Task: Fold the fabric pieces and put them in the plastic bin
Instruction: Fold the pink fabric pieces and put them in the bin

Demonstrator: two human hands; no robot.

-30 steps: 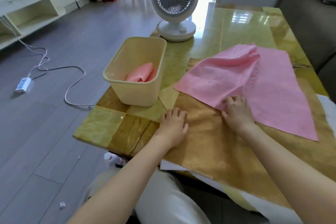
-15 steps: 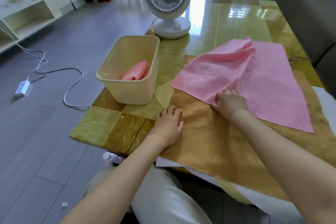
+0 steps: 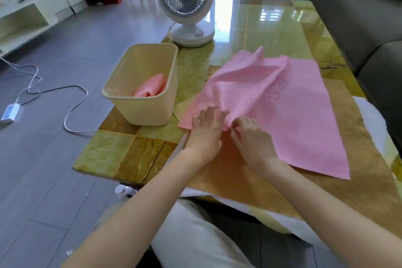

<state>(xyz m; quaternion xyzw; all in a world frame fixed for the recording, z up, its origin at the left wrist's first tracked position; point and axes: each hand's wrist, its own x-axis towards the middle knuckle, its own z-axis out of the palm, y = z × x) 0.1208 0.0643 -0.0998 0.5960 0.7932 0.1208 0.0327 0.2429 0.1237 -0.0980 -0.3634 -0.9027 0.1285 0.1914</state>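
A large pink fabric piece [image 3: 289, 111] lies on a gold cloth [image 3: 243, 180] on the table, its left part rumpled and lifted. My right hand [image 3: 252, 137] pinches the fabric's near left edge. My left hand [image 3: 206, 130] rests flat on the same edge just beside it, fingers spread onto the pink cloth. A cream plastic bin [image 3: 139, 106] stands to the left of the fabric, with a folded pink piece [image 3: 151, 86] inside it.
A white table fan [image 3: 185, 4] stands at the table's [image 3: 130, 154] far left, behind the bin. A grey sofa [image 3: 356, 13] runs along the right side. A power strip [image 3: 9, 112] and its cable lie on the floor at left.
My left hand moved forward from the gold cloth onto the pink fabric's near edge. My right hand has drawn that edge toward the left, so the fabric's left corner now lies closer to the bin.
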